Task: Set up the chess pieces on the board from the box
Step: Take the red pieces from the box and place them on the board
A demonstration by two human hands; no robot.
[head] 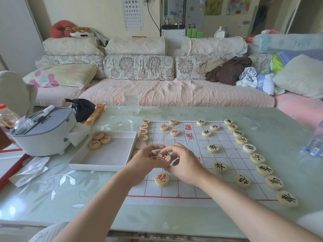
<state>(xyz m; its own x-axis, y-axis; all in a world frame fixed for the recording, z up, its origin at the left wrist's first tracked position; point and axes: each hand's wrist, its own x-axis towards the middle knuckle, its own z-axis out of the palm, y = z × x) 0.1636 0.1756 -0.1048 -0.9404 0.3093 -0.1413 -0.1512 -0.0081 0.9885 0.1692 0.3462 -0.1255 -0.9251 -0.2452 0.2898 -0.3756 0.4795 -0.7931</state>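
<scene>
1. While both hands meet above the board (192,191), the left hand (145,159) and right hand (185,165) pinch one red piece (163,157) between curled fingers, over the board's left half.
2. The black pieces (264,169) look largely placed: a full back row runs along the board's side nearest the right edge of the bench (52,198), with others set in front of it.
3. The red pieces (143,132) are only partly set. A column lines the board's left side, its nearer part hidden behind the hands, and a red cannon (161,179) sits just beside the left wrist.
4. The box (104,165) lies just beside the board, toward the bench's left edge, and holds three loose pieces (100,140) in its far corner.
5. I judge the task well past halfway: the held piece and those three are left to place.
</scene>
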